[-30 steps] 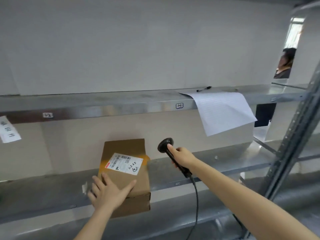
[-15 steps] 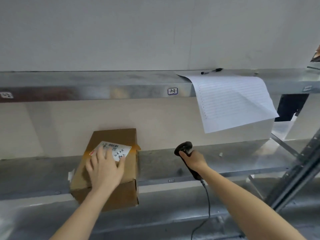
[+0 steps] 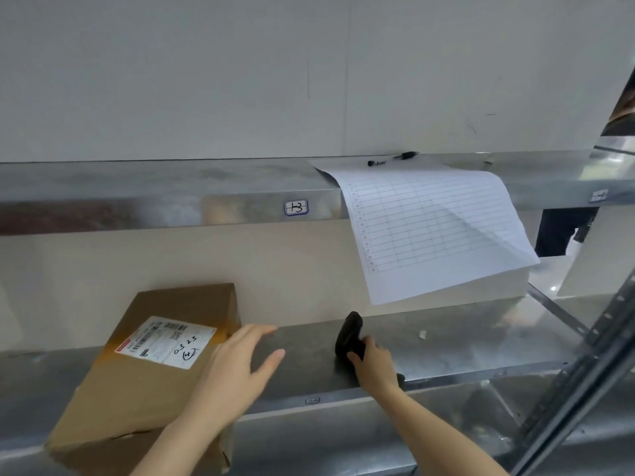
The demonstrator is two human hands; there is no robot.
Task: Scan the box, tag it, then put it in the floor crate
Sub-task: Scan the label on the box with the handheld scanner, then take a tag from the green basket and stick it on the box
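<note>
A brown cardboard box (image 3: 144, 379) sits at the left of the lower metal shelf (image 3: 464, 348), jutting over the front edge. A white shipping label (image 3: 165, 341) with barcodes and handwritten "0325" is stuck on its top. My left hand (image 3: 237, 369) hovers open just past the box's right edge, fingers spread over the shelf. To its right, my right hand (image 3: 376, 367) is shut on a black barcode scanner (image 3: 348, 336), which rests low on the shelf with its head pointing up. The floor crate is out of view.
A ruled paper sheet (image 3: 433, 228) hangs over the upper shelf's front edge (image 3: 171, 207), with a black pen (image 3: 391, 159) on top of it. A small sticker marked "13" (image 3: 296, 207) is on that edge. A perforated metal upright (image 3: 584, 369) runs down the right.
My left hand has lifted off the box's label and moved right, past the box's edge. My right hand has lowered the scanner onto the shelf. The view has shifted closer.
</note>
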